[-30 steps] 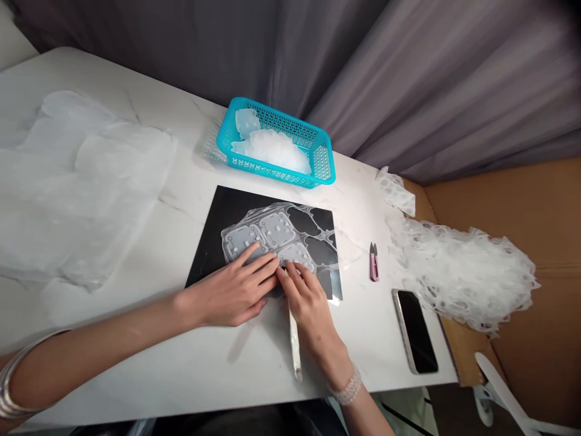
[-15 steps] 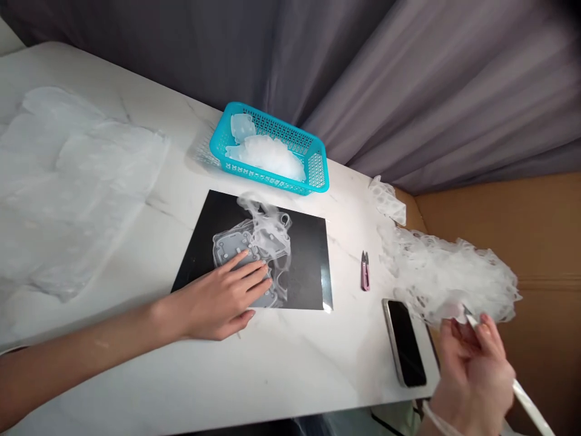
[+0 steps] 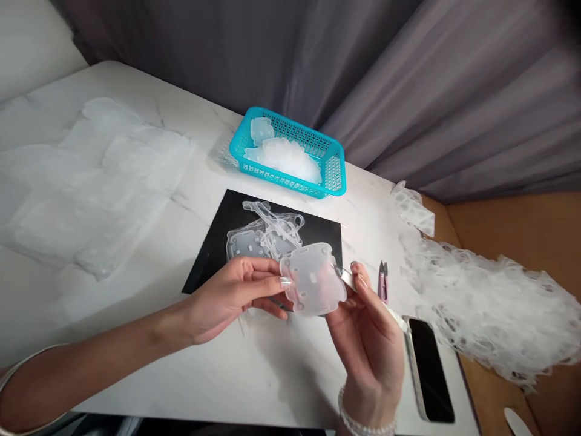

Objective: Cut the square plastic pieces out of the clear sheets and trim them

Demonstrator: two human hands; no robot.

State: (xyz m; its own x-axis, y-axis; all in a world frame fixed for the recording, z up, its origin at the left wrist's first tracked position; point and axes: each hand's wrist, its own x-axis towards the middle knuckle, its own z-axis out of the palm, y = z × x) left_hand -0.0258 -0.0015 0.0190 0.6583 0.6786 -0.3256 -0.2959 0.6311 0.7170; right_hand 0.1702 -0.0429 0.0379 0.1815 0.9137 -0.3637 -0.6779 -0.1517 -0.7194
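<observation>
A translucent white pad (image 3: 313, 281), thin, with small holes and notched edges, is held up above the black mat (image 3: 213, 242). My left hand (image 3: 240, 293) pinches its left edge between thumb and fingers. Around a slim white-handled tool with a metal tip (image 3: 348, 277), my right hand (image 3: 370, 339) is closed; the tip touches the pad's right edge, and some right fingers are behind the pad. On the mat lie more clear pads (image 3: 245, 244) and a loose strip of cut-out clear scrap (image 3: 276, 224), partly hidden by my hands.
A blue basket (image 3: 336, 188) at the back holds a heap of white pads. At right are pink-handled thread snips (image 3: 384, 281), a phone (image 3: 431, 369) and a large pile of clear scrap (image 3: 499, 309) by cardboard. A cloudy plastic bag (image 3: 91, 181) lies on the left.
My left hand has lifted from the mat and now grips the pad. My right hand has come from the scrap pile on the right to the middle, bringing the tool. The view has shifted.
</observation>
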